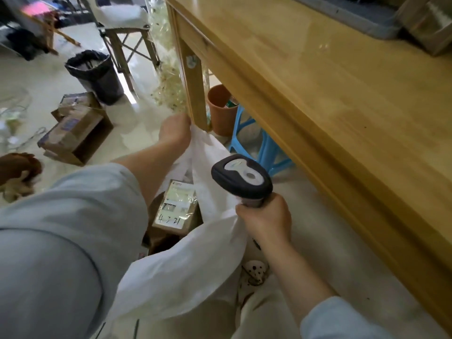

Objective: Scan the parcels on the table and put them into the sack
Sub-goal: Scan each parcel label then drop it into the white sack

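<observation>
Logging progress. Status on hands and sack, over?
Left hand grips white sack rim beside table leg. Right hand holds barcode scanner plus sack edge. Labelled parcel inside sack. Nothing blocking the mouth.

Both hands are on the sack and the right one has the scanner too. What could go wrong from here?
1. The right hand grips the scanner and pinches the sack rim together; either may slip.
2. The left hand holds the sack beside the table leg, where it might snag.

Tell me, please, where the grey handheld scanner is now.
The scanner is gripped in the right hand, mid head view, above the white sack, beside the wooden table.
</observation>
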A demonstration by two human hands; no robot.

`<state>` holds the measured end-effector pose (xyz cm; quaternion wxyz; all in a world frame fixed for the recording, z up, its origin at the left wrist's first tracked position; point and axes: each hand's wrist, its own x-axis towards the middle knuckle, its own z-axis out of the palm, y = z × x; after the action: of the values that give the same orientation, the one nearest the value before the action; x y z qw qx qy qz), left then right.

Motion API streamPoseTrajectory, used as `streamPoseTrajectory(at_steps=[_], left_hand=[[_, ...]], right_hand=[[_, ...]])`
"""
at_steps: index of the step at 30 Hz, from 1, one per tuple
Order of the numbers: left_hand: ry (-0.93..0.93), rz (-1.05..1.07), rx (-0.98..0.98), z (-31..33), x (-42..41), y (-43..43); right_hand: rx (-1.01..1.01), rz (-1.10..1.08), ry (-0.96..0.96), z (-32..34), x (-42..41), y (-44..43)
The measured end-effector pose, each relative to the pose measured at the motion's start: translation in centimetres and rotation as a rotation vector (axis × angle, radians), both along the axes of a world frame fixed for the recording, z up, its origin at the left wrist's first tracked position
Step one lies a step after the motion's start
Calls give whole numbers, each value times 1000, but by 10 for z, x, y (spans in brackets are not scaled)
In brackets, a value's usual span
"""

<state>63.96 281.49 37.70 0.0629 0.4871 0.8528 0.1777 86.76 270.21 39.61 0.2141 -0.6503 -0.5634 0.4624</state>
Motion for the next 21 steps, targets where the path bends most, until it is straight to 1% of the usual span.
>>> streamPoseTrajectory(at_steps=[2,4,5,8,10,12,14,15,16,17,18,21], left_hand=[[-133,-6,25,3,-15,-12],[-258,-26,-41,-1,-29,-40],[-279,-8,-71,-4,-38,-56],[-243,156,-192,-18,-72,-108],[-191,265,-347,-37,-97,-150],[-181,367,-520,-64,-121,-192],[-200,491,-665,-114,-156,-224],[-214,533,-716,-147,-175,-235],[-218,560,-761,-165,-183,-244],[-235,590,-797,-171,-182,-252],[-257,599,-808,-163,-173,-257],[-304,563,-752,-143,-153,-260]], right_hand=[[41,-6,-43,-1,-6,-6],[41,-16,-80,-5,-8,-9],[39,-9,-97,-6,-9,-9],[76,22,-147,-7,-15,-11],[96,18,-171,-9,-20,-11],[109,11,-206,-10,-25,-11],[123,16,-226,-12,-28,-14],[123,22,-225,-13,-30,-16],[117,31,-213,-13,-31,-18],[99,46,-193,-14,-32,-21],[69,67,-170,-14,-34,-24],[-53,154,-138,-17,-41,-35]])
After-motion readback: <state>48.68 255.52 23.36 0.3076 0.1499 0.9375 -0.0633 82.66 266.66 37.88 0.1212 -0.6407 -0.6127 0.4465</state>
